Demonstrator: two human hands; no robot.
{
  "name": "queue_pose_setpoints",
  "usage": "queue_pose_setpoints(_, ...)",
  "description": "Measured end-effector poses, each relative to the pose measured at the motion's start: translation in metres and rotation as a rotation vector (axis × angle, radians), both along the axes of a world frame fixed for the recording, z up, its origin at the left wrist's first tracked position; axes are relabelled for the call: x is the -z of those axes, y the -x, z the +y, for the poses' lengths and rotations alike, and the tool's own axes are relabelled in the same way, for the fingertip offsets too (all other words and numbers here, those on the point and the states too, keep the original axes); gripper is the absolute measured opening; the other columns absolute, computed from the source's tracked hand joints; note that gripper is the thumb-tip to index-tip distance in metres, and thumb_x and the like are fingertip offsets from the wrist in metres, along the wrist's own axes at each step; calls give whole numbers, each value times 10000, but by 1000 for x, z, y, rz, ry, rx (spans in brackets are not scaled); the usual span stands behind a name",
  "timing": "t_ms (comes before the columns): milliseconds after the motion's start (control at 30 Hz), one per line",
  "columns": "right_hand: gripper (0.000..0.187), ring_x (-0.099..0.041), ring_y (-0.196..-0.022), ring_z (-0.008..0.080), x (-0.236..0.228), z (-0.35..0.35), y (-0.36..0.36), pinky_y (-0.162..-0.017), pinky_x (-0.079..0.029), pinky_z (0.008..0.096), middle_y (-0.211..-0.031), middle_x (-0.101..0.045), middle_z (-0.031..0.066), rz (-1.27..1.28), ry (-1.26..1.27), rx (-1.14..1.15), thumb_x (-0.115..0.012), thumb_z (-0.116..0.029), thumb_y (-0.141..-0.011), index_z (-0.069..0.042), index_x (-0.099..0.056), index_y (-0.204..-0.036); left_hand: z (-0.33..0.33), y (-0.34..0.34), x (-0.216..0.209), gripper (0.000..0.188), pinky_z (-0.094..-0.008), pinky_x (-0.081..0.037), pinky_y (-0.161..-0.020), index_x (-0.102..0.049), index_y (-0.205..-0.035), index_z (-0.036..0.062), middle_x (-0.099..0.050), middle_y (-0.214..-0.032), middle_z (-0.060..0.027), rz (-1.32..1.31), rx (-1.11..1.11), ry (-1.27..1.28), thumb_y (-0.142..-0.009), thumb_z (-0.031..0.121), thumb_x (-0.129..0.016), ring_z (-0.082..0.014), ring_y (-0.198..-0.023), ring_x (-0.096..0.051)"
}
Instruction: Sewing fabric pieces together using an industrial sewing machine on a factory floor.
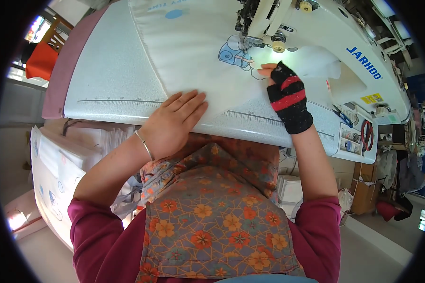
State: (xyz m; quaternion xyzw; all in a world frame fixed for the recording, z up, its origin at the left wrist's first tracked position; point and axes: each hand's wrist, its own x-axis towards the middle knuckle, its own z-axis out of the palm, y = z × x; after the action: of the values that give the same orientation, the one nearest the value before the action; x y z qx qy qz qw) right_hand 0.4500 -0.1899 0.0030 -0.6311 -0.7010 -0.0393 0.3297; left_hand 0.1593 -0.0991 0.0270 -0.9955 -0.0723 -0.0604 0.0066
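Note:
White cloth (pixel 193 61) lies across the sewing machine's bed, with a blue cartoon print (pixel 231 53) under the machine's needle area (pixel 244 45). My left hand (pixel 177 118) rests flat on the cloth's near edge, fingers stretched forward and slightly apart. A bangle circles that wrist. My right hand (pixel 288 96) wears a black and red fingerless glove. Its bare fingertips reach left and lie on the cloth just right of the print, close to the lit presser foot. I see nothing gripped in either hand.
The white sewing machine (pixel 335 42) arches over the right side. A tray (pixel 352 141) at the table's right end holds bobbins; blue-handled snips (pixel 343 116) and red-handled scissors (pixel 366 135) lie there. A stack of white cloth pieces (pixel 104 146) hangs below the table at left.

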Motion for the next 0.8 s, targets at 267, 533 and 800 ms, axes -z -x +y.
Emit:
queue_pose_setpoints(267,342,-566,-1050,326,2,-11,18,-950,-439,436,-1092,-622,136,-349,93,59,-591,-54,-673,-88,-641,-1010,43,22,12,346,-374,-470,-965,-644,-1073,13,-643,-1151,-108,-274,37,-105,-748,69,-540,-247,-1093,-608)
queue_pose_setpoints(533,506,-541,-1095,324,4,-19,56,-967,-412,434,-1224,-558,135,-278,108,30,-611,-81,-682,-66,-563,-1185,108,27,7,391,-353,-479,-950,-647,-1089,36,-639,-1168,-94,-250,75,-89,-714,-5,-543,-248,-1100,-602)
queue_pose_setpoints(800,493,-547,-1100,307,0,-2,57,-984,-398,424,-1239,-551,128,-352,203,118,-615,-131,-722,-65,-552,-1206,139,14,15,447,-354,-494,-949,-634,-1122,42,-618,-1210,-95,-233,64,-113,-695,-75,-572,-279,-1112,-593)
